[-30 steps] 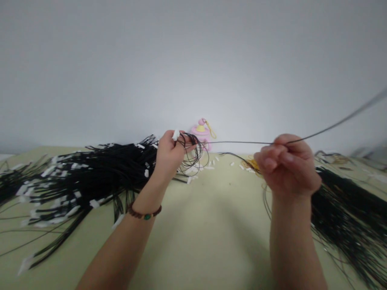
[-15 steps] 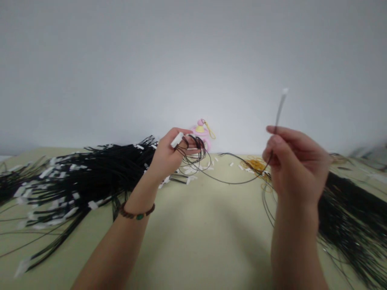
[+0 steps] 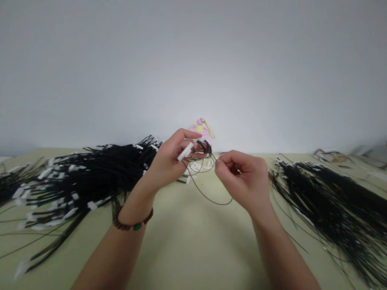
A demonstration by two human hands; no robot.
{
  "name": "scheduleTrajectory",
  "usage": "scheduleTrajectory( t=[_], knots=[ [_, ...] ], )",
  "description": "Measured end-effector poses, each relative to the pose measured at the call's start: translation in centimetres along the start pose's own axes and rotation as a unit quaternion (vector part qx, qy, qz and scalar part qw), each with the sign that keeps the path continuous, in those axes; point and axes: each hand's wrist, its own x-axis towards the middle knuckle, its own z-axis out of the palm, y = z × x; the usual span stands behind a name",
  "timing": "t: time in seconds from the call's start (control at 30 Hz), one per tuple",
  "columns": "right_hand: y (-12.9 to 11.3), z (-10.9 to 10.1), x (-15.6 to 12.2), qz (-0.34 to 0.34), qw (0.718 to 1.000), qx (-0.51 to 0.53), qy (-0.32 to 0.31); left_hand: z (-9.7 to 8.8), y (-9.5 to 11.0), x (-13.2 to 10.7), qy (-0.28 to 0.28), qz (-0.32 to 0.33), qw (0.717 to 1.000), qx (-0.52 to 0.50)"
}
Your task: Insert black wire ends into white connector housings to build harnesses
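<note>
My left hand point(image 3: 169, 159) is raised above the table, fingers closed on a white connector point(image 3: 185, 152) with several thin black wires point(image 3: 202, 160) looping from it. A beaded bracelet circles that wrist. My right hand point(image 3: 243, 177) is close beside it, thumb and forefinger pinched on one thin black wire point(image 3: 211, 197) that sags in a loop between the two hands.
A big heap of black wires with white ends point(image 3: 75, 177) lies left on the pale green table point(image 3: 193, 241). Another black wire bundle point(image 3: 329, 201) lies right. A pink toy-like object point(image 3: 201, 129) and loose white connectors point(image 3: 205, 165) sit behind my hands by the wall.
My right hand has come down and leftward, from holding the wire's end up high to pinching it close beside the connector in my left hand. The left hand barely moved.
</note>
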Motion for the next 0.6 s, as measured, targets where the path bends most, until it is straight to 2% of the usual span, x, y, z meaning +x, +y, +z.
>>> scheduleTrajectory(
  t=[0.13,0.27,0.43,0.6],
  knots=[
    [-0.14,-0.08,-0.02,0.0,1.0,0.002,-0.002,-0.1,0.27,0.03,-0.001,-0.006,1.0,0.017],
    [-0.14,-0.08,-0.07,0.0,1.0,0.004,-0.004,-0.14,0.09,0.07,-0.003,0.016,0.999,0.03],
    [-0.09,-0.07,-0.14,0.011,1.0,0.01,-0.013,-0.45,-0.17,0.19,-0.041,0.075,0.985,0.148],
    [-0.11,-0.11,-0.07,0.035,0.999,0.021,-0.029,-0.56,-0.5,0.25,-0.064,0.082,0.986,0.129]
  ],
)
